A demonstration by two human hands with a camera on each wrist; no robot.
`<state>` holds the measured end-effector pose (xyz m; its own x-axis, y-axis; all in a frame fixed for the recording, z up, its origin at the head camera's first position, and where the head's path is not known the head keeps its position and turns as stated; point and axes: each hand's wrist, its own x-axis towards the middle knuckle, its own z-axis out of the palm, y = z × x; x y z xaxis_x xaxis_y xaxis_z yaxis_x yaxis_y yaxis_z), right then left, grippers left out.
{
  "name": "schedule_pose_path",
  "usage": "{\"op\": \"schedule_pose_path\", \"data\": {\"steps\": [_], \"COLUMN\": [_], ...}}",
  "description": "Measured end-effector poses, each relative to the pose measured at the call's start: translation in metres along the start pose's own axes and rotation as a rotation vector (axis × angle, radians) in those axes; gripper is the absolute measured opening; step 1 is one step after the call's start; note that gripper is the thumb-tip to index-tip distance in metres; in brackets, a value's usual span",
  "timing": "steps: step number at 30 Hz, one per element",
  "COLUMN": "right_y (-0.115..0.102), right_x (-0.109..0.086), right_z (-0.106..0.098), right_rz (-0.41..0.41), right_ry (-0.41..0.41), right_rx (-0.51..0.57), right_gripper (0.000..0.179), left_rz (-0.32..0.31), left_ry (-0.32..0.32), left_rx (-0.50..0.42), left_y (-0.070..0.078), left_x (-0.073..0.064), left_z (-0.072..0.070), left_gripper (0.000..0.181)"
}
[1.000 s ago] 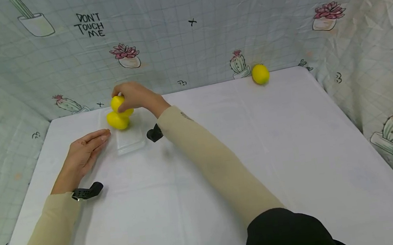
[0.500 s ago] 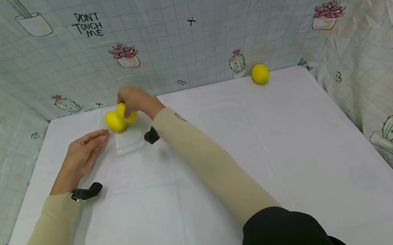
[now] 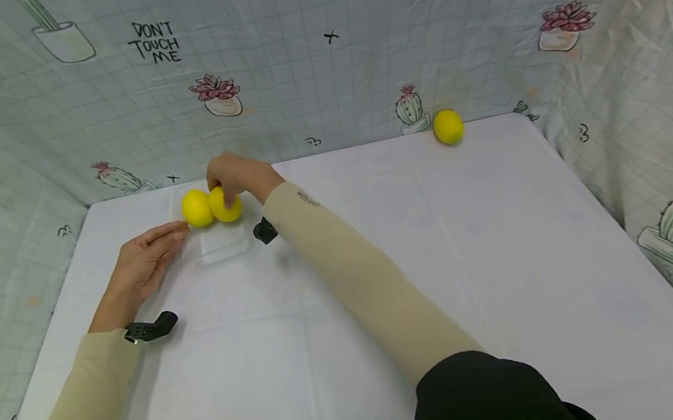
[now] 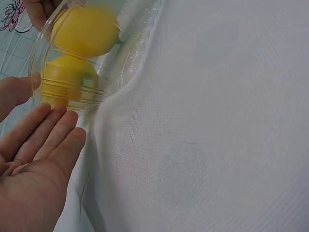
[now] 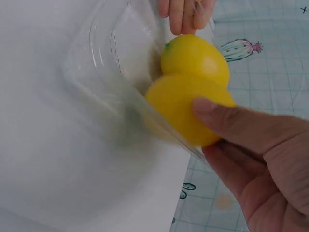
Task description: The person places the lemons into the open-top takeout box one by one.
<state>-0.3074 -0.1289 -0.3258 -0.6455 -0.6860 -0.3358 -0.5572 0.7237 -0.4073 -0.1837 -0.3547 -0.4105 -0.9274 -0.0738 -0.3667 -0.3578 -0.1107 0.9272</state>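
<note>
My right hand (image 3: 241, 177) pinches a yellow lemon (image 3: 226, 205) between thumb and fingers, low inside a clear plastic container (image 3: 223, 252). Against it on the left sits a second lemon (image 3: 196, 209); its small green tip shows in the right wrist view, where the held lemon (image 5: 186, 108) is closer. At the container's left side my left hand (image 3: 146, 263) has its fingers straight. In the left wrist view, the fingertips (image 4: 72, 118) of that hand touch or nearly touch the clear wall, and its thumb is by the rim.
A third lemon (image 3: 448, 127) lies at the table's back edge, right of the middle. White cloth covers the table (image 3: 350, 333). A patterned curtain (image 3: 295, 69) hangs behind and along both sides. Each wrist wears a black camera strap (image 3: 150, 328).
My right hand has lowered its lemon and moved it slightly right, from on top of the second lemon to beside it. The left hand has stayed in place.
</note>
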Motion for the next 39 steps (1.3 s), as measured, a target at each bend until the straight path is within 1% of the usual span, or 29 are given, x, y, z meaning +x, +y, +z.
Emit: {"op": "schedule_pose_path", "data": {"steps": [5, 11, 14, 19, 22, 24, 28, 30, 34, 39], "right_y": [-0.002, 0.002, 0.006, 0.016, 0.028, 0.038, 0.058, 0.069, 0.100, 0.146], "right_x": [-0.005, -0.006, -0.005, -0.005, -0.009, -0.014, -0.035, -0.050, -0.081, -0.124], "right_z": [-0.004, -0.003, -0.003, -0.007, -0.008, -0.009, -0.013, -0.015, -0.016, -0.011], "right_rz": [-0.023, -0.075, -0.101, -0.165, -0.217, -0.255, -0.281, -0.269, -0.225, -0.136], "right_ry": [-0.071, -0.087, -0.077, -0.028, 0.013, 0.042, 0.096, 0.121, 0.181, 0.257], "right_rx": [-0.031, -0.026, -0.003, 0.021, -0.011, -0.053, -0.093, -0.108, -0.116, -0.070], "right_gripper": [0.053, 0.057, 0.056, 0.051, 0.047, 0.046, 0.043, 0.042, 0.041, 0.039], "left_rz": [0.004, -0.008, -0.008, -0.010, -0.014, -0.013, 0.001, 0.009, 0.012, 0.017], "left_ry": [0.003, 0.004, 0.002, 0.009, 0.010, 0.009, -0.001, -0.005, -0.015, -0.034], "left_rx": [0.010, 0.023, 0.016, 0.026, 0.036, 0.040, 0.038, 0.030, 0.014, 0.004], "left_y": [0.001, 0.002, 0.002, 0.002, 0.002, 0.001, 0.000, -0.001, -0.002, -0.001], "left_x": [0.001, 0.000, 0.000, 0.000, 0.000, 0.000, -0.001, -0.002, -0.002, -0.001], "left_z": [0.002, 0.003, 0.004, 0.005, 0.005, 0.005, 0.003, 0.002, 0.002, 0.002], "left_gripper": [0.055, 0.060, 0.059, 0.061, 0.062, 0.062, 0.063, 0.063, 0.059, 0.058]}}
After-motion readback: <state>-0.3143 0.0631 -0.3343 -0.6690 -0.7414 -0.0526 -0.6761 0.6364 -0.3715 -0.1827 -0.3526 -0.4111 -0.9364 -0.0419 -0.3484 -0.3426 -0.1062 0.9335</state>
